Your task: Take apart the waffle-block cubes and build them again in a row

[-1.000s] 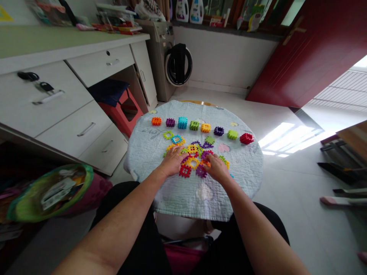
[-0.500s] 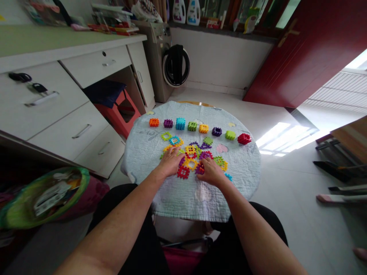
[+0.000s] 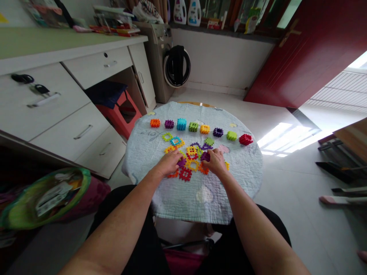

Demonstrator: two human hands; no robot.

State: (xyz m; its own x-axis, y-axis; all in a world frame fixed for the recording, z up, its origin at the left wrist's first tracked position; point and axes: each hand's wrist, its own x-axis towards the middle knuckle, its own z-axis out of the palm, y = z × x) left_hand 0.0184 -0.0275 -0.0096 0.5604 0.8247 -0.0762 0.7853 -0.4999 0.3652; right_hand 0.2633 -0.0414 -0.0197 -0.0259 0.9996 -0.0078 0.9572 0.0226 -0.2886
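Note:
A small round table under a pale blue quilted cloth [image 3: 172, 198] carries a heap of flat, colourful waffle tiles [image 3: 191, 152] at its middle. My left hand [image 3: 169, 163] lies on the heap's left side, fingertips pinching a purple tile [image 3: 181, 162]. My right hand [image 3: 215, 161] rests on the heap's right side, its fingers closed on another purple tile [image 3: 205, 156]. A red tile [image 3: 185, 174] lies between the hands near me. Behind the heap stands a row of built cubes [image 3: 200, 129], from an orange one [image 3: 155, 123] at the left to a red one [image 3: 246, 139] at the right.
White drawers [image 3: 71, 103] and a red stool [image 3: 120, 110] stand to the left, a washing machine [image 3: 169, 65] behind. A green bag [image 3: 46, 198] lies at lower left. A dark red door [image 3: 309, 49] is at the right. My legs in black are under the table.
My right hand moved up and away from me across the heap and now grips a purple tile. My left hand shifted slightly and pinches a purple tile. An orange tile shows below the left hand.

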